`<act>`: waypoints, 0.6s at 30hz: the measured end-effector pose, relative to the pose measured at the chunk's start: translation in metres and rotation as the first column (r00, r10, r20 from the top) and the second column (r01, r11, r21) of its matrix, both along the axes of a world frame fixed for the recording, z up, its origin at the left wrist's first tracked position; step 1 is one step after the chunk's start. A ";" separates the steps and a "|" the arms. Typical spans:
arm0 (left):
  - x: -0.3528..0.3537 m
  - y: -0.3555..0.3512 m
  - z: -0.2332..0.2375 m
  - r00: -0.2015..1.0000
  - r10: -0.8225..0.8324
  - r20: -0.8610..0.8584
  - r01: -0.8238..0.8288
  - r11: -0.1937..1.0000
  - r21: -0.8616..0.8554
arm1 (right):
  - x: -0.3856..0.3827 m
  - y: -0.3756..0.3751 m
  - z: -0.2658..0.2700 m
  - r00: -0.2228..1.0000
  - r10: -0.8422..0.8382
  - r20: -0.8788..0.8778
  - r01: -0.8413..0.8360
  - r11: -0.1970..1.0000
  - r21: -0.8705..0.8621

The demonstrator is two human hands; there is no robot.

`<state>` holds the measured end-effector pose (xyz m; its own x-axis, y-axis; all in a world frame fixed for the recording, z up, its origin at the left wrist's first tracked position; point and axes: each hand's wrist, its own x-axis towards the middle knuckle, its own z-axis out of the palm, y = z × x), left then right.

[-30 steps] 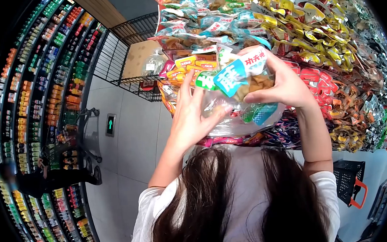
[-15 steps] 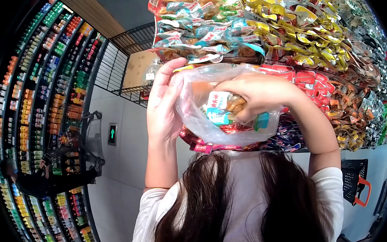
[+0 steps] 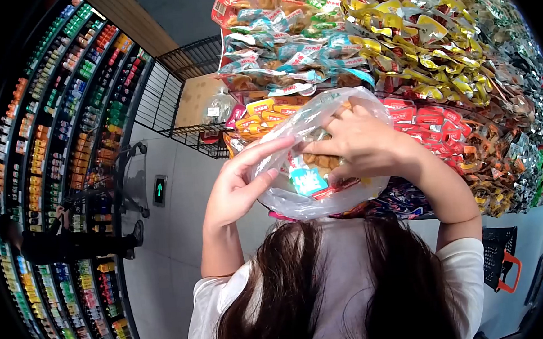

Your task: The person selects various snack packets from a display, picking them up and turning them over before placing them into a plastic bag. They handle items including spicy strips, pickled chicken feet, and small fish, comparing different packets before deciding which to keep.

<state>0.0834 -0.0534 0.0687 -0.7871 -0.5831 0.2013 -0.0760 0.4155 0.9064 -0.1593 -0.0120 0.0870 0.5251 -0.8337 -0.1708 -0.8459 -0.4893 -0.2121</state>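
My left hand pinches the rim of a clear plastic bag, held up in front of the snack display. My right hand is inside the bag's mouth, fingers closed on a snack packet with a blue and white label. A few more packets lie at the bottom of the bag. The bag's film covers part of my right fingers.
Bins of loose packets fill the display: teal ones, yellow ones, red ones. Drink shelves line the left aisle, where a person in black stands. A wire cage is behind, and a black basket lower right.
My right hand has gone from holding the packet above the bag to pushing it down inside. My left hand moved from under the bag to its rim.
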 end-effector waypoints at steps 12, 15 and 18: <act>-0.020 0.010 -0.002 0.858 0.155 -0.490 0.190 0.790 0.582 | -0.003 -0.008 -0.007 0.971 -0.230 -0.066 0.187 0.900 -0.394; -0.012 0.012 -0.015 0.845 0.195 -0.498 0.190 0.760 0.621 | -0.002 -0.020 -0.016 0.986 0.169 -0.006 -0.137 0.778 -0.613; -0.003 0.014 -0.024 0.808 0.179 -0.562 0.267 0.738 0.620 | 0.003 -0.021 0.005 0.910 0.354 0.217 -0.096 0.687 -0.721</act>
<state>0.0802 -0.0393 0.0444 -0.6857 -0.7024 0.1908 0.5260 -0.2970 0.7969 -0.1559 -0.0329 0.0923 0.6266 -0.4948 0.6021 -0.6369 -0.7704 0.0297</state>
